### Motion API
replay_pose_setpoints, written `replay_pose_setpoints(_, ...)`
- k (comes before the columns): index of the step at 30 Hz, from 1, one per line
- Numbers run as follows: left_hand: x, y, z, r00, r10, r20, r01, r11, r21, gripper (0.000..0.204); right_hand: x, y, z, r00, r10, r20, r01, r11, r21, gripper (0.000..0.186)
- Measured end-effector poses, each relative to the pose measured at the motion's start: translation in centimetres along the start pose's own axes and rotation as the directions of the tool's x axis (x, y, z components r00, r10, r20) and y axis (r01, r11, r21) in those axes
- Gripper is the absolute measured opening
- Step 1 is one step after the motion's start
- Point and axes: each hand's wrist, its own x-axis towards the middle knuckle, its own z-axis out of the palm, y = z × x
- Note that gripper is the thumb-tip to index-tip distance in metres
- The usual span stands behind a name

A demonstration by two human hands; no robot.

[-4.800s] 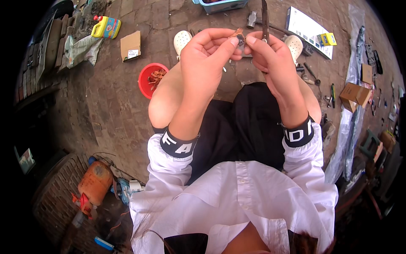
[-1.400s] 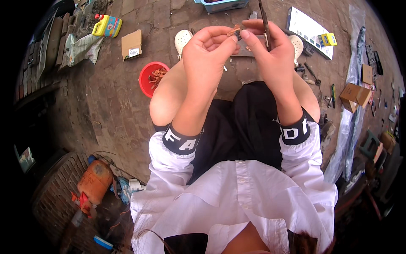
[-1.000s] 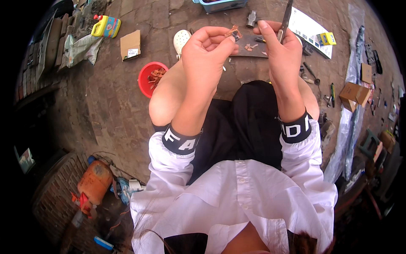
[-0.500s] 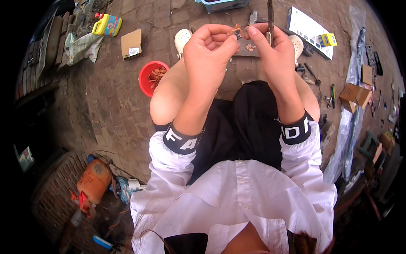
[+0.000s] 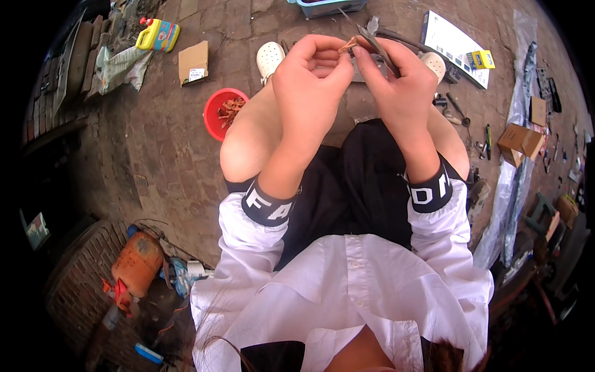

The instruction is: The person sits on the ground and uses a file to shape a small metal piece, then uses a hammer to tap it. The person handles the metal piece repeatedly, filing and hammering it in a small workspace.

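Note:
My left hand (image 5: 310, 90) pinches a small, ragged copper-coloured piece (image 5: 348, 44) between thumb and fingertips. My right hand (image 5: 401, 90) is wrapped round a dark knife (image 5: 376, 44), its narrow blade slanting up and to the left, with the thumb up against the piece. Both hands meet over a flat grey plate (image 5: 362, 75) on the ground, mostly hidden by them. A red bowl (image 5: 211, 121) of copper-coloured scraps sits beside my left knee.
A blue basin (image 5: 328, 7), a hammer (image 5: 372, 25) and white board (image 5: 443, 37) lie beyond my shoes (image 5: 269, 59). Yellow jug (image 5: 158, 36) and cardboard (image 5: 192, 62) are upper left; boxes (image 5: 519, 142), tools and plastic sheeting (image 5: 496, 229) right; a rusty cylinder (image 5: 136, 263) lower left.
My right hand has moved left to meet my left hand, and the knife has swung from upright to slanting up-left. The small scraps seen on the plate earlier are now covered.

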Motion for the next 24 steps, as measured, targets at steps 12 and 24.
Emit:
replay_pose_setpoints(12,-0.6,0.0,0.4,0.998,0.056,-0.025,-0.054,0.996,0.073,0.014,0.0,-0.4,-0.3,1.000,0.007,0.012,-0.006,0.996,-0.094,0.017)
replay_pose_setpoints(24,0.2,-0.4,-0.3,0.996,-0.074,0.052,0.085,0.967,-0.239,0.018,0.0,0.7,0.0,0.988,0.154,0.031,-0.157,0.980,0.126,0.017)
